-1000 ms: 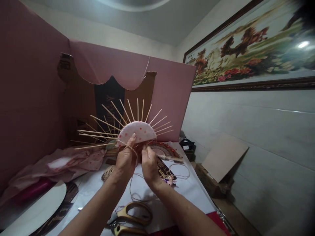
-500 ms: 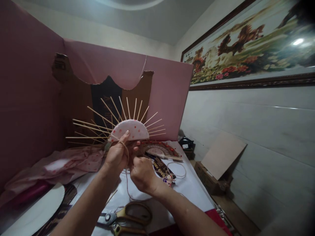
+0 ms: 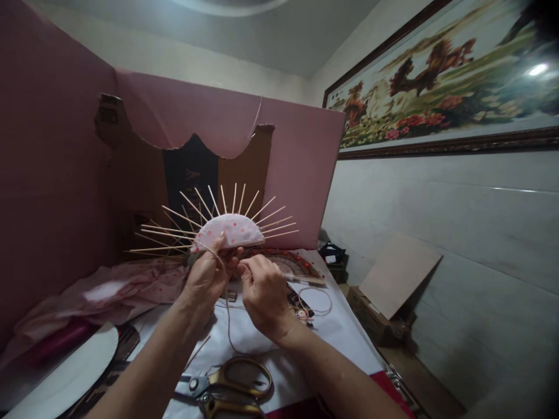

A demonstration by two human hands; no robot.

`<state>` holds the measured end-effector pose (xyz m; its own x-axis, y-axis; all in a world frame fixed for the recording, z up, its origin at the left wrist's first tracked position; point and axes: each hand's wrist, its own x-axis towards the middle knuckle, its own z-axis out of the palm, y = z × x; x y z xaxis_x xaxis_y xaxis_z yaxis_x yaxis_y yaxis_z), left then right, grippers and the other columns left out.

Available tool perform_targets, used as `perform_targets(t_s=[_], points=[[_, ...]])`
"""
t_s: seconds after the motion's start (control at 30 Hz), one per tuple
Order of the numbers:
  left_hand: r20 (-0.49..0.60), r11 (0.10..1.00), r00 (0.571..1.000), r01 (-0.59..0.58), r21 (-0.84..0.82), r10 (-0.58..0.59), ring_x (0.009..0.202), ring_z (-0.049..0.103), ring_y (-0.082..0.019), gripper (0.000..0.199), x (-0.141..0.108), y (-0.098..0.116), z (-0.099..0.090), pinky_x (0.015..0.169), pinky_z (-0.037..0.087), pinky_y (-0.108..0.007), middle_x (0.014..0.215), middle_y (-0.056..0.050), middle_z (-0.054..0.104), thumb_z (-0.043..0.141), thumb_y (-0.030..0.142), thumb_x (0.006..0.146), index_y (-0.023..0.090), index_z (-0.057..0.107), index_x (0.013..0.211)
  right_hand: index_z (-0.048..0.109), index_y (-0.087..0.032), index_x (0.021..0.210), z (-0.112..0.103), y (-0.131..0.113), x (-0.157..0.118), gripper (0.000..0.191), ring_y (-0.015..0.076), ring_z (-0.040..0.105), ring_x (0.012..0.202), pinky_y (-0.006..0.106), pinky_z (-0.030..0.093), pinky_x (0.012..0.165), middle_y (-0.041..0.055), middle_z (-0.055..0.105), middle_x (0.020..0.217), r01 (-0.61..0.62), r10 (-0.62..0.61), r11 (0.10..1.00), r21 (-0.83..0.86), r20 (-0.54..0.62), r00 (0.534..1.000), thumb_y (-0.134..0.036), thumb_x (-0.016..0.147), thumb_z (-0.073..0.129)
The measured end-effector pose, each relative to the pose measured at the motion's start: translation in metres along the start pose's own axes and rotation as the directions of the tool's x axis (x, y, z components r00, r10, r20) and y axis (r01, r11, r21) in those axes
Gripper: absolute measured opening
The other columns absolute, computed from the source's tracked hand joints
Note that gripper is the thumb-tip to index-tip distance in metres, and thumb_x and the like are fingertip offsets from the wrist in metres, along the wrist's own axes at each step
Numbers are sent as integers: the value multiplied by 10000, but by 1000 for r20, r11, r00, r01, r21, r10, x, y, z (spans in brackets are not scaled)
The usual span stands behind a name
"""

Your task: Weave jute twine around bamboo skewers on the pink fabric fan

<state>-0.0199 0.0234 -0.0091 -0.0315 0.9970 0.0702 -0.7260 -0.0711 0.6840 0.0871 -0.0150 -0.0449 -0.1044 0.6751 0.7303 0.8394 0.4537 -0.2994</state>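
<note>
My left hand point(image 3: 208, 272) grips a half-round piece covered in pink dotted cloth point(image 3: 231, 230), its thumb on the front face. Thin wooden sticks point(image 3: 192, 202) fan out from the curved edge. A strand of twine point(image 3: 229, 326) crosses the left hand and hangs down to the table. My right hand point(image 3: 264, 291) is closed in a pinch just below the straight edge, close to the left fingertips; what it pinches is hidden. Scissors with gold handles point(image 3: 244, 378) lie open in front of the forearms.
A second fan-like piece with red trim point(image 3: 305, 262) lies behind the right hand. Dotted pink cloth point(image 3: 131, 285) and a white plate-like disc point(image 3: 74, 378) are at left. A cut cardboard sheet point(image 3: 244, 151) stands against the pink panel point(image 3: 301, 174). Cartons point(image 3: 375, 314) sit right of the table.
The right hand has risen and shifted slightly right, its knuckles turning upward. The stick-and-cloth piece has tilted a little, its upper stick tips now lower in view.
</note>
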Motion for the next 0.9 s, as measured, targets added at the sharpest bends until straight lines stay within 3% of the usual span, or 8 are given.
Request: perform_targets(t_s=[0.07,0.17,0.33,0.4,0.47,0.57,0.67,0.9], points=[[-8,999,999,-34,9,34,468,600,-111,73,2,-5,-1,452,503,-189,604,-24,654,616,191,815,123,615,789,596,-190,829,-3,-2,-1,262,190,580,824,291,359,715,43,645,865,35,-30,990,137,-34,999,-311,967,410],[-28,994,995,-99,47,100,505,615,-122,196,2,-15,1,498,520,-210,632,-18,661,732,263,710,125,628,805,598,-180,871,-3,-7,-4,215,188,574,852,289,394,758,52,629,898,51,-41,943,329,-37,998,-367,922,505],[-1,957,964,-265,122,267,540,599,-91,298,-5,-21,3,547,500,-182,677,30,658,804,283,609,166,643,830,568,-179,729,-4,-10,-1,182,156,555,766,276,425,723,21,588,792,-54,34,816,575,46,998,-304,860,579],[45,940,956,-293,175,289,475,542,-77,219,-9,-19,2,479,457,-168,594,37,618,794,278,626,164,640,733,531,-182,699,-6,-9,3,224,136,542,680,264,442,665,-2,560,700,-152,84,669,727,130,988,-324,871,542],[96,923,952,-307,233,292,429,484,-69,190,-12,-15,0,425,412,-162,518,35,569,784,260,638,162,621,631,500,-188,723,-10,-7,7,248,108,495,539,234,429,533,-30,526,616,-270,121,454,849,242,963,-386,872,516],[146,900,942,-333,283,302,497,527,-85,141,-13,-15,1,468,434,-164,569,20,606,775,224,634,170,647,654,465,-192,731,-19,0,13,284,52,314,388,174,264,368,-68,474,546,-366,162,246,897,334,928,-439,831,563],[175,893,944,-324,312,281,577,591,-114,179,-13,-20,4,536,480,-185,665,-10,666,776,244,636,157,691,768,498,-176,721,-29,8,17,296,39,237,400,167,185,362,-85,413,527,-310,237,275,910,248,939,-432,802,623],[277,895,937,-300,330,212,574,599,-125,290,-17,-27,6,551,498,-207,690,-40,674,764,346,675,130,709,859,573,-162,730,-48,18,19,241,58,333,474,178,296,435,-64,445,577,-130,287,479,868,-15,958,-378,807,649]])
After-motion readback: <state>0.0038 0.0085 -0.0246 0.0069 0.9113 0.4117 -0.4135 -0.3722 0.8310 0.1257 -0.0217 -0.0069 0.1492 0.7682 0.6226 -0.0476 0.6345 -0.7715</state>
